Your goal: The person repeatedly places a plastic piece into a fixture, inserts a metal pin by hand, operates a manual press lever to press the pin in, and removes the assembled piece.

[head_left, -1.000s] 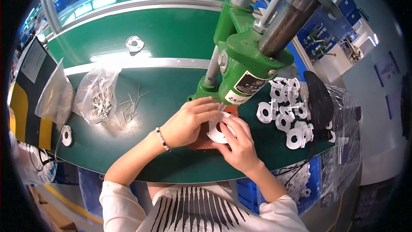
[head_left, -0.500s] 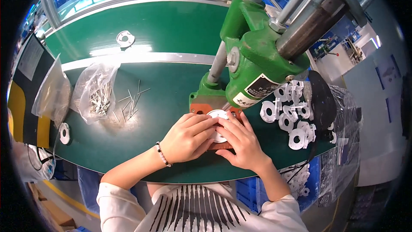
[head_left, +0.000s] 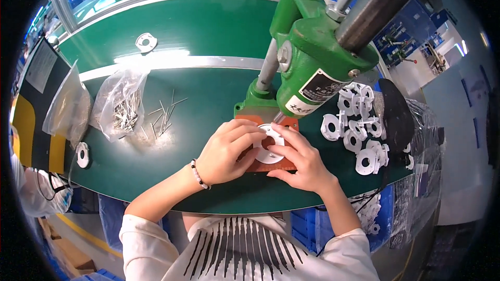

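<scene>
Grip check: left hand (head_left: 226,151) touches the white ring-shaped plastic part (head_left: 264,158), can't tell if it's pinching; right hand (head_left: 299,161) touches it too, spread apart. Part's on the orange-red plate (head_left: 282,165) under the green metal press (head_left: 307,36).

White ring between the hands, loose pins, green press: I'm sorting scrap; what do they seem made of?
White ring: probably moulded plastic, smooth, evenly white; coated metal is possible.
Loose pins: likely bare metal, thin, straight and silvery.
Green press: seemingly cast metal under glossy paint, given its highlights and rounded body.
</scene>
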Motion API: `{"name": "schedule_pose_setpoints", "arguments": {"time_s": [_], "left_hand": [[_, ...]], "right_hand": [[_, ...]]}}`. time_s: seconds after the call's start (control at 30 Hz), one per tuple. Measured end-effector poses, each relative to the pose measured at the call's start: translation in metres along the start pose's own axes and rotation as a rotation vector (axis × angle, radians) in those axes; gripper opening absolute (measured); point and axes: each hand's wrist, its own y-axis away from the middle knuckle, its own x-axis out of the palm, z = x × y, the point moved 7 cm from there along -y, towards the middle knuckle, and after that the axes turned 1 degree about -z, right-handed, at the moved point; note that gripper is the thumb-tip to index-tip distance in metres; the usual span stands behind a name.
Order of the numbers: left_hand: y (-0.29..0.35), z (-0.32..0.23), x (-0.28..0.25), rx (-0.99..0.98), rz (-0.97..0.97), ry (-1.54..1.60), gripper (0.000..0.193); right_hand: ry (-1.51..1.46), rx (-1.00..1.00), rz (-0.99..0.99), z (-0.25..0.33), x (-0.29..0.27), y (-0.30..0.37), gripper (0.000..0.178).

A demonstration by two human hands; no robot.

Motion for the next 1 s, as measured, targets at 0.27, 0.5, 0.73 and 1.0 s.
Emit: {"name": "schedule_pose_setpoints", "arguments": {"time_s": [0.27, 0.5, 0.73, 1.0], "left_hand": [[0.006, 0.025, -0.043, -0.105, -0.061, -0.197, 0.026], [0.049, 0.13, -0.098, -0.536, 0.146, -0.537, 0.022], [0.038, 0.173, -0.072, -0.539, 0.373, -0.629, 0.009], [-0.008, 0.06, -0.024, -0.669, 0.074, 0.669, 0.01]], "right_hand": [[0.258, -0.037, 0.018, 0.002, 0.003, 0.014, 0.065], [0.156, -0.114, -0.422, 0.002, -0.031, 0.04, 0.054], [0.195, -0.111, -0.507, 0.01, -0.043, 0.059, 0.038], [0.168, -0.136, -0.394, 0.032, -0.02, 0.039, 0.022]]}}
